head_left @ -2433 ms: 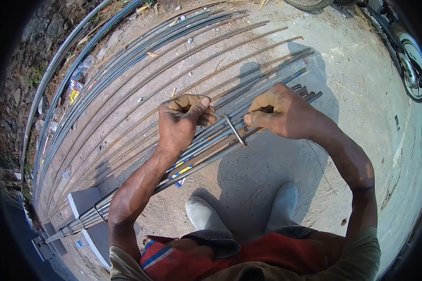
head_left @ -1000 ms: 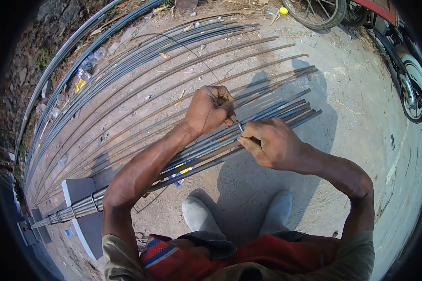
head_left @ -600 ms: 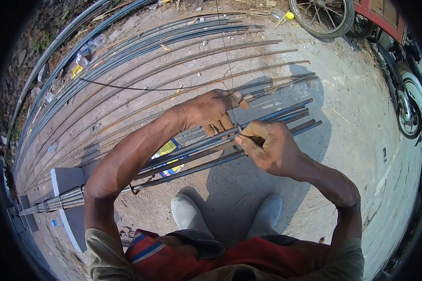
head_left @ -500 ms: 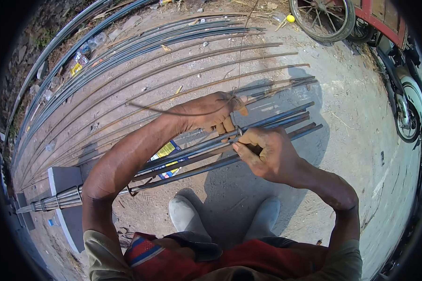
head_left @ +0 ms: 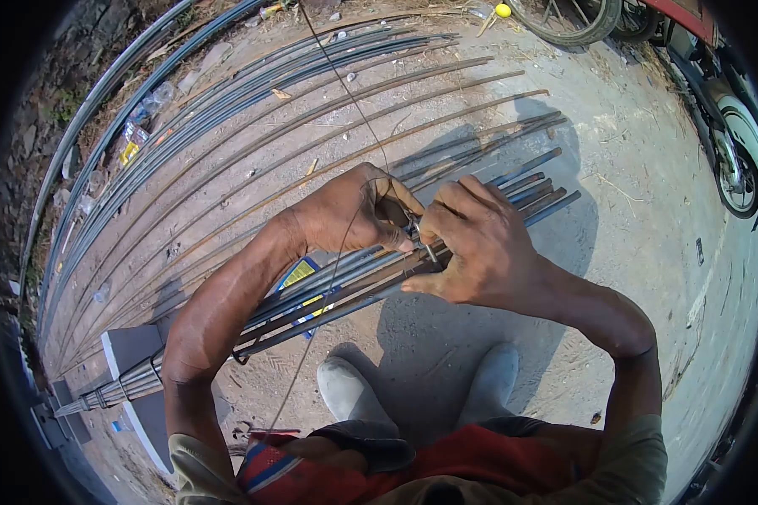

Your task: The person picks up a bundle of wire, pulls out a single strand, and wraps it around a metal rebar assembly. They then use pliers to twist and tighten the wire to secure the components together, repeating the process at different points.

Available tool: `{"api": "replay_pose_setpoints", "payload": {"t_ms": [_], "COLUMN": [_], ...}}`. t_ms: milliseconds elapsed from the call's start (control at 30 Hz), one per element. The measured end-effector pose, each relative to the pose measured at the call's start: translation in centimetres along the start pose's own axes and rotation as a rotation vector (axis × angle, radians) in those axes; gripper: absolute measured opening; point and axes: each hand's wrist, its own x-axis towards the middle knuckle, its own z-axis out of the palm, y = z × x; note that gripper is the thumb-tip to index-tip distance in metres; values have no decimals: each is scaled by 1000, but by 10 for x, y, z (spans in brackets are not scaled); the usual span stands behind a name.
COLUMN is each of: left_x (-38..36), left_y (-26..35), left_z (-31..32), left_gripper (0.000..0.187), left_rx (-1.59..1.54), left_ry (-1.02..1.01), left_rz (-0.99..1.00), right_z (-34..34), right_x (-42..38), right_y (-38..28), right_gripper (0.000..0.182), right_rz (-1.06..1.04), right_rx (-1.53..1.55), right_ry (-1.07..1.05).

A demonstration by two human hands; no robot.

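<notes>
Two bare hands met over a bundle of steel bars (head_left: 362,282), which ran from a grey block (head_left: 135,345) at eight o'clock to uneven ends at two. The left hand (head_left: 349,210) had its fingers curled and its thumb toward a steel loop (head_left: 430,252) across the bars. A thin wire (head_left: 337,72) showed on both sides of that hand, toward eleven and seven o'clock; whether it was pinched, I could not tell. The right hand (head_left: 484,244) was at three o'clock from the loop, thumb parted from bent fingers, its exact grip unclear.

The wire looked the likeliest trouble: its long tail, hanging beside the left forearm (head_left: 236,295), could have snagged there or on the clothing (head_left: 514,454), and its springiness might have flicked it back. Slack fingers could have let the loop slide along the bars.

Room was tightest from ten to twelve o'clock, where loose rods (head_left: 472,64) fanned out, and at six, where boots (head_left: 358,391) marked the near edge. Toward four, concrete (head_left: 699,362) gave the right elbow (head_left: 623,332) space; a motorcycle (head_left: 737,168) was well apart near three.
</notes>
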Motion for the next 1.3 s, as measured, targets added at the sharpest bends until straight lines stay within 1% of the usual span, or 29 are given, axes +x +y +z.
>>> {"api": "replay_pose_setpoints", "payload": {"t_ms": [67,100,167,200,233,267,300,367,400,500,533,633,667,733,800,867,967,1067,1200,1267,1300], "left_x": [-2,-7,-16,-12,-13,-14,-14,-14,-14,-14,-16,-18,-19,-19,-16,-16,-15,-15,-14,-13,-13], "left_y": [1,8,23,13,8,4,0,2,2,-6,-5,-6,-10,-14,-12,-12,-21,-14,-18,-19,-20], "left_z": [5,8,14,15,18,20,23,25,27,31,30,30,29,26,27,29,29,26,27,27,26], "left_gripper": [34,32,27,26,26,26,26,28,31,38,40,40,38,37,37,36,33,30,28,29,30], "left_rx": [52,130,289,308,334,360,387,472,514,613,662,748,782,786,722,659,625,661,703,703,706], "left_ry": [61,94,168,167,181,195,212,247,267,321,318,307,285,275,303,327,322,283,273,301,315], "left_rz": [20,51,104,105,161,217,272,256,258,299,310,307,297,290,289,283,277,282,295,350,379], "right_z": [0,-2,-7,-14,-18,-9,-3,7,16,33,40,47,53,61,61,56,43,48,50,56,58], "right_x": [5,8,21,35,48,51,56,80,88,97,96,80,81,70,70,74,75,72,75,75,74], "right_y": [14,24,41,46,54,68,75,91,95,93,96,103,106,111,110,110,103,103,105,107,108], "right_gripper": [35,34,30,27,24,20,20,21,25,27,30,32,33,27,22,18,15,16,18,19,20], "right_rz": [29,66,206,306,404,327,383,465,479,322,223,215,181,135,141,197,330,388,381,375,348], "right_rx": [31,126,269,313,359,418,549,776,749,682,600,621,598,637,756,967,952,904,909,929,920], "right_ry": [-56,-135,-374,-532,-690,-724,-896,-1210,-1351,-1523,-1448,-1191,-1219,-1053,-1055,-1212,-1262,-1242,-1354,-1404,-1387]}}
